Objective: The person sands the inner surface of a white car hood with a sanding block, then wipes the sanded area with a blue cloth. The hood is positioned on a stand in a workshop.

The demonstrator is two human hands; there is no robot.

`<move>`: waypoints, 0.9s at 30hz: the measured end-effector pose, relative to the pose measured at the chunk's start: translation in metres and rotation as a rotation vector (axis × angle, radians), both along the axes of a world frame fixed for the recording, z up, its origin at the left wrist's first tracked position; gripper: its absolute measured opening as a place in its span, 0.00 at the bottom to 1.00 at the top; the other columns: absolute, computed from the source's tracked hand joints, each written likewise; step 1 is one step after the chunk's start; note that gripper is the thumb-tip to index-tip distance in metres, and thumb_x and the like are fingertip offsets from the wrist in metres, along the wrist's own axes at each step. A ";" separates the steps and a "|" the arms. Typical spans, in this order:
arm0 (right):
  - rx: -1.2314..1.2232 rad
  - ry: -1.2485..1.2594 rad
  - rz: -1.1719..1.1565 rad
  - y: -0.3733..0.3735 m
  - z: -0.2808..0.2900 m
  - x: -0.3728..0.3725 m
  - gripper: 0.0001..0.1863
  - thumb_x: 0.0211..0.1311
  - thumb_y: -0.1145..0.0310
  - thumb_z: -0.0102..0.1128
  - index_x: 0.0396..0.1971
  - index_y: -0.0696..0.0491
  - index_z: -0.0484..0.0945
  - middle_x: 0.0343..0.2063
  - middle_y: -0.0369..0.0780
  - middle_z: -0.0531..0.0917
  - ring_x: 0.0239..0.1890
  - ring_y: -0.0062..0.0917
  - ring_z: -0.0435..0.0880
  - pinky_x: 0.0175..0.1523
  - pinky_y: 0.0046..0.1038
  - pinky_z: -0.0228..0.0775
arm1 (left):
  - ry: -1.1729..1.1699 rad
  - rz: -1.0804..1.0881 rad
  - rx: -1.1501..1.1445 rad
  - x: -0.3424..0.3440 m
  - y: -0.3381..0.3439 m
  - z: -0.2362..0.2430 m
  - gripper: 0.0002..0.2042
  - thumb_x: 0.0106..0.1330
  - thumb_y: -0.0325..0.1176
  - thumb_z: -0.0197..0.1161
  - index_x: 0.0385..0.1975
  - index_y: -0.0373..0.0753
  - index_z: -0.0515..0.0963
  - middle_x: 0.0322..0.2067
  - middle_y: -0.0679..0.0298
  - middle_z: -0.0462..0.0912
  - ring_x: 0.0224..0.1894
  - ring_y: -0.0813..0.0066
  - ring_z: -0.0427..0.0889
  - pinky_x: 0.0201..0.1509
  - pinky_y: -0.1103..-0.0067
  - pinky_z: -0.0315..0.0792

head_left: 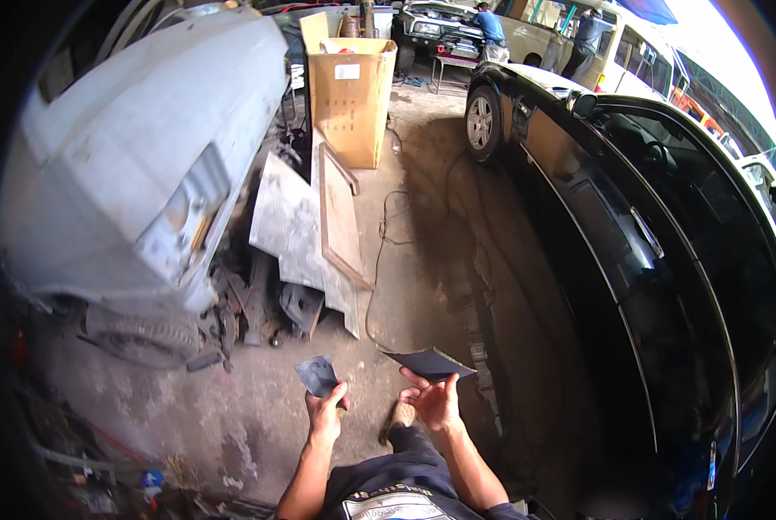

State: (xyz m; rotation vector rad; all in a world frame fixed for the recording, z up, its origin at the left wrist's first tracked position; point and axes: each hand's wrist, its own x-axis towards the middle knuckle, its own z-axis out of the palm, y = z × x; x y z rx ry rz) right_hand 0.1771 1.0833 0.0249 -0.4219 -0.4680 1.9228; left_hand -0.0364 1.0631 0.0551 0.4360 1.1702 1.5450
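At the lower middle, my left hand [327, 407] is closed on a small blue-grey square piece [317, 373], held upright. To its right, my right hand [433, 403] grips a larger, thin dark sheet [422, 360] by its near edge, with fingers underneath it. The sheet looks like sandpaper. The two pieces are apart. Below my hands are my dark clothes and one shoe [402, 414] on the concrete floor.
A grey vehicle body [136, 121] fills the left, beside leaning panels [292, 225] and a tall cardboard box [349, 104]. A black car [613, 225] lines the right. A cable [381, 234] crosses the floor. Two other people [492, 33] work at vehicles behind.
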 end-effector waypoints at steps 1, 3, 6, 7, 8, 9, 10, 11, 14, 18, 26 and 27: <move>-0.091 0.062 0.016 0.031 0.005 0.007 0.42 0.55 0.27 0.38 0.52 0.50 0.72 0.56 0.49 0.73 0.41 0.37 0.82 0.50 0.38 0.69 | -0.024 0.026 -0.125 0.005 0.029 0.006 0.08 0.52 0.23 0.66 0.30 0.37 0.73 0.24 0.66 0.76 0.17 0.78 0.73 0.20 0.81 0.68; -0.312 0.096 0.018 0.102 0.012 0.023 0.44 0.54 0.26 0.38 0.52 0.52 0.72 0.51 0.51 0.76 0.38 0.38 0.82 0.47 0.39 0.70 | 0.015 -0.010 -0.040 0.014 0.094 0.013 0.08 0.53 0.22 0.65 0.30 0.37 0.72 0.23 0.66 0.75 0.16 0.76 0.72 0.20 0.80 0.68; -0.369 0.089 0.034 0.205 0.015 0.045 0.48 0.52 0.25 0.39 0.52 0.58 0.70 0.47 0.52 0.78 0.35 0.36 0.82 0.46 0.39 0.71 | 0.059 -0.009 0.006 0.033 0.193 0.015 0.08 0.54 0.22 0.64 0.30 0.36 0.72 0.22 0.66 0.75 0.16 0.76 0.72 0.20 0.79 0.68; -0.362 0.061 0.020 0.238 0.011 0.051 0.46 0.55 0.28 0.40 0.53 0.58 0.69 0.46 0.51 0.79 0.36 0.35 0.82 0.47 0.38 0.71 | 0.067 -0.017 0.016 0.035 0.227 0.012 0.08 0.53 0.22 0.64 0.30 0.36 0.72 0.23 0.65 0.75 0.16 0.76 0.72 0.20 0.79 0.67; -0.389 -0.007 -0.016 0.266 0.007 0.057 0.45 0.56 0.29 0.41 0.53 0.58 0.69 0.46 0.51 0.79 0.36 0.35 0.82 0.47 0.38 0.72 | 0.065 -0.020 0.035 0.039 0.256 0.007 0.08 0.53 0.22 0.64 0.30 0.36 0.72 0.23 0.65 0.75 0.17 0.76 0.72 0.19 0.79 0.67; -0.403 -0.060 -0.046 0.302 -0.001 0.064 0.44 0.56 0.30 0.42 0.53 0.58 0.68 0.46 0.51 0.79 0.37 0.35 0.82 0.47 0.37 0.72 | 0.076 0.018 0.054 0.044 0.294 -0.001 0.07 0.53 0.22 0.64 0.29 0.35 0.73 0.24 0.64 0.76 0.17 0.76 0.73 0.19 0.79 0.67; -0.410 -0.108 -0.082 0.337 -0.010 0.070 0.43 0.57 0.31 0.42 0.54 0.58 0.68 0.46 0.50 0.79 0.37 0.34 0.81 0.47 0.37 0.72 | 0.078 0.053 0.079 0.052 0.328 -0.010 0.07 0.52 0.22 0.64 0.28 0.35 0.73 0.23 0.64 0.75 0.17 0.76 0.73 0.18 0.78 0.67; -0.410 -0.139 -0.116 0.370 -0.020 0.077 0.41 0.58 0.33 0.45 0.54 0.58 0.68 0.46 0.50 0.79 0.38 0.34 0.81 0.46 0.36 0.73 | 0.077 0.021 0.028 0.059 0.365 -0.020 0.07 0.52 0.22 0.65 0.27 0.36 0.73 0.22 0.64 0.75 0.17 0.75 0.73 0.18 0.78 0.68; -0.485 -0.225 -0.252 0.464 -0.045 0.103 0.31 0.60 0.44 0.55 0.49 0.58 0.72 0.40 0.47 0.81 0.35 0.31 0.83 0.42 0.30 0.74 | -0.008 -0.131 -0.034 0.081 0.478 -0.049 0.07 0.52 0.22 0.65 0.27 0.36 0.73 0.20 0.64 0.75 0.16 0.74 0.74 0.19 0.78 0.68; -0.348 -0.912 -0.456 0.566 -0.052 0.146 0.19 0.59 0.55 0.61 0.35 0.59 0.80 0.26 0.38 0.83 0.26 0.25 0.82 0.37 0.27 0.73 | 0.130 -0.357 -0.108 0.119 0.628 -0.067 0.07 0.54 0.26 0.66 0.29 0.36 0.75 0.22 0.65 0.78 0.19 0.77 0.77 0.21 0.80 0.71; -0.355 -1.557 -0.182 0.784 -0.088 0.220 0.23 0.51 0.51 0.68 0.28 0.61 0.80 0.20 0.42 0.81 0.27 0.26 0.83 0.33 0.29 0.74 | 0.561 -0.663 0.091 0.175 0.907 -0.092 0.18 0.48 0.39 0.73 0.35 0.35 0.79 0.30 0.63 0.83 0.31 0.77 0.81 0.37 0.77 0.75; -0.346 -1.192 -0.267 0.824 -0.099 0.215 0.21 0.54 0.54 0.66 0.33 0.59 0.79 0.25 0.41 0.82 0.28 0.27 0.84 0.34 0.29 0.75 | 0.472 -0.757 -0.004 0.177 0.942 -0.099 0.18 0.47 0.39 0.74 0.34 0.36 0.79 0.29 0.64 0.82 0.28 0.78 0.80 0.34 0.78 0.75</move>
